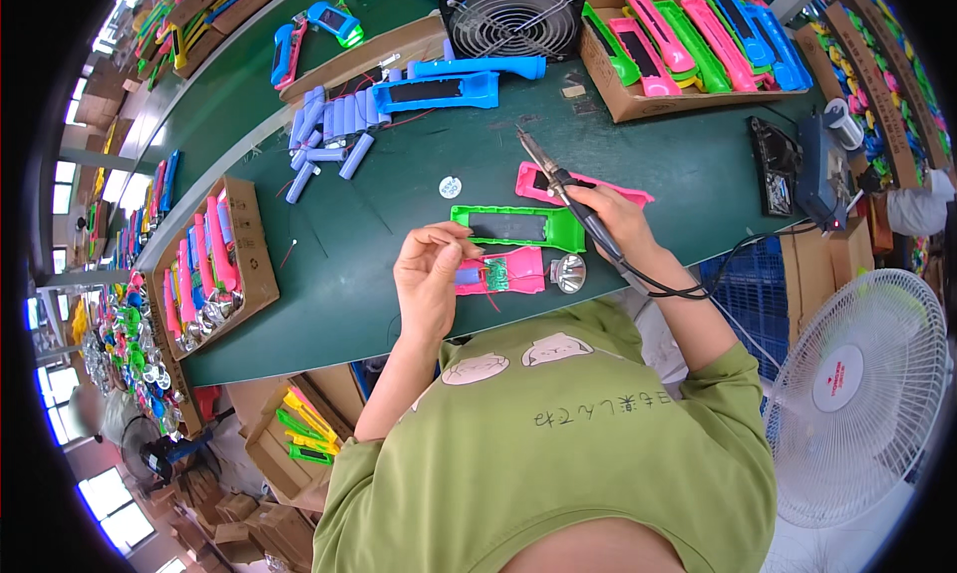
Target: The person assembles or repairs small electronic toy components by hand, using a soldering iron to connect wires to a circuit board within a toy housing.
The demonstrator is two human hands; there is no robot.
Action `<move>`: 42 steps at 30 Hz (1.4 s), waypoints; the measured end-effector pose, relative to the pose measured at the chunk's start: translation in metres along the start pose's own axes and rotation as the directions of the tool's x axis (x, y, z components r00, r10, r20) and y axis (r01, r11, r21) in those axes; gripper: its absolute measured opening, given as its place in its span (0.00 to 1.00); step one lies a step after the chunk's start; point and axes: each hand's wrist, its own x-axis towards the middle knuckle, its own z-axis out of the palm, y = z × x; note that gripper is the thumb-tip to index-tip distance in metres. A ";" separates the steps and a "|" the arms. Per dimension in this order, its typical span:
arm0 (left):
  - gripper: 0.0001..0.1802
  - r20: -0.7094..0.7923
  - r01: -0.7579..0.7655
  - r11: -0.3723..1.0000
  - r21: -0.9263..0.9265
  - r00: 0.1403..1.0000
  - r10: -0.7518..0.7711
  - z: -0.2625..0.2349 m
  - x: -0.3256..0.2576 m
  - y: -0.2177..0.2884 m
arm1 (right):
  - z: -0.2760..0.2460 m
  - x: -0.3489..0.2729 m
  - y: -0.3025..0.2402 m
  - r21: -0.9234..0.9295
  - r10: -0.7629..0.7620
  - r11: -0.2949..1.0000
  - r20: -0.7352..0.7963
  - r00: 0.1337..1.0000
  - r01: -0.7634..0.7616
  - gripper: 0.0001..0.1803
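My right hand grips a soldering iron by its dark handle, the tip pointing up and to the left. My left hand is closed in a pinch; what lies between the fingertips, if anything, is too small to make out. Beside it lies an open pink flashlight housing with a green circuit board and a purple-blue battery cell. At its right end is a shiny reflector head. Just beyond lies a green casing half. A pink casing half lies partly beneath the iron.
Loose battery cells and blue casings lie farther back, before a black fan. Cartons of casings stand at back right and left. A soldering station is at right, a white fan near right.
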 end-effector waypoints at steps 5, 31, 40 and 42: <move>0.03 -0.201 0.001 0.934 0.358 0.977 0.076 -0.006 0.002 0.016 | -0.008 0.005 -0.011 -0.056 -0.034 0.998 0.018 0.999 0.035 0.24; 0.01 0.464 -0.561 -0.256 0.788 0.813 -0.351 -0.003 0.069 0.028 | 0.040 0.014 -0.045 0.757 0.785 0.361 0.068 0.616 -0.544 0.07; 0.01 0.461 -0.573 -0.282 0.769 0.804 -0.376 -0.004 0.071 0.027 | 0.038 0.013 -0.048 0.708 0.780 0.404 0.064 0.622 -0.580 0.08; 0.01 0.459 -0.573 -0.283 0.769 0.804 -0.378 -0.002 0.072 0.027 | 0.034 0.009 -0.048 0.711 0.788 0.382 0.083 0.610 -0.590 0.09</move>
